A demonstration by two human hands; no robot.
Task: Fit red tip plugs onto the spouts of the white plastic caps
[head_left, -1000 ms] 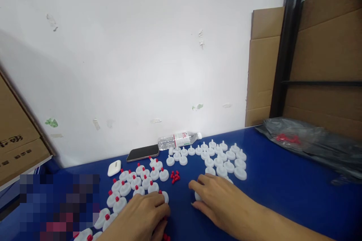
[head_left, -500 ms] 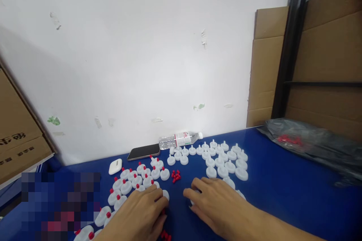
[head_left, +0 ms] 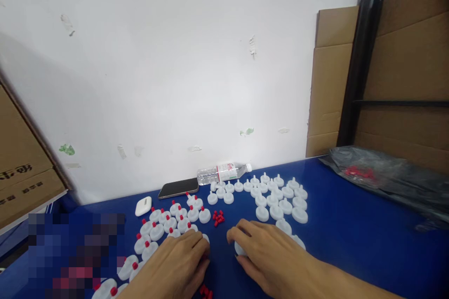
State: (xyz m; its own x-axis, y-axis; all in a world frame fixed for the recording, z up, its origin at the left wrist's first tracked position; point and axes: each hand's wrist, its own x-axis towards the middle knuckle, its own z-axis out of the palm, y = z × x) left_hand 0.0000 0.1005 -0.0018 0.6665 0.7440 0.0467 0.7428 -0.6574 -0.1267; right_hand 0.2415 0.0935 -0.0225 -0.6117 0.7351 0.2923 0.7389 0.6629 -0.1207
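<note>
My left hand [head_left: 178, 264] rests low on the blue table [head_left: 351, 229], fingers curled over small red plugs [head_left: 206, 291] beside a group of white caps with red plugs [head_left: 168, 224]. My right hand [head_left: 266, 252] lies just right of it, fingers closed on a plain white cap [head_left: 240, 247]. More plain white caps [head_left: 280, 198] stand in a cluster beyond that hand. A little heap of red plugs [head_left: 218, 218] lies between the two cap groups.
A lying water bottle [head_left: 222, 173], a dark phone [head_left: 177, 188] and a white earbud case [head_left: 143, 206] sit by the white wall. A dark plastic bag with red pieces [head_left: 382, 175] lies at the right, before cardboard sheets [head_left: 403, 79]. A cardboard box [head_left: 24, 168] stands left.
My right hand has slid a little left with the white cap, closer to my left hand. My left hand has hardly moved.
</note>
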